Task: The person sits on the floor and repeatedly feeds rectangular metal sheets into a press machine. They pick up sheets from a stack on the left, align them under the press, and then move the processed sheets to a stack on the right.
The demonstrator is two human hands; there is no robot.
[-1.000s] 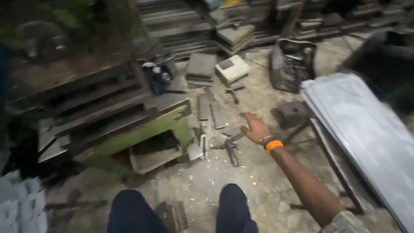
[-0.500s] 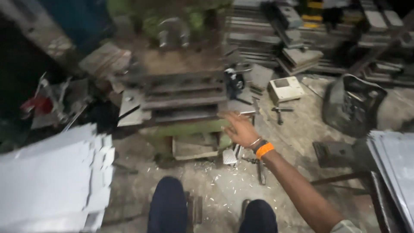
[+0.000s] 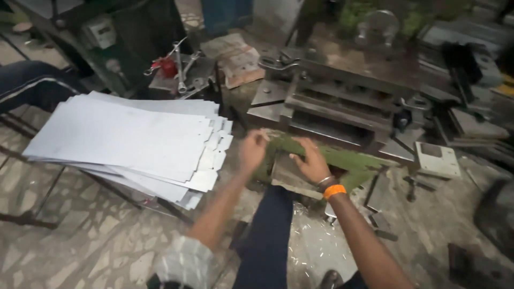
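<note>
My left hand (image 3: 252, 151) hovers near the front of a green metal press machine (image 3: 342, 115), its fingers loosely bent, with nothing seen in it. My right hand (image 3: 311, 161), wearing an orange wristband and a metal bangle, rests its spread fingers on a small flat metal piece (image 3: 288, 179) at the machine's front tray. A stack of grey sheet-metal blanks (image 3: 128, 139) with notched corners lies on a low stand to the left of my left hand. My knee in dark trousers (image 3: 270, 235) is just below both hands.
Wrenches and a red object (image 3: 174, 67) lie on a bench behind the sheets. Another person's leg (image 3: 29, 83) shows at the far left. Metal plates and a white box (image 3: 436, 159) lie on the floor to the right. Metal shavings (image 3: 316, 251) litter the stone floor.
The view has swung left, bringing the sheet stack to the centre left. My left hand has come into view, and my right hand has moved onto the machine's front tray.
</note>
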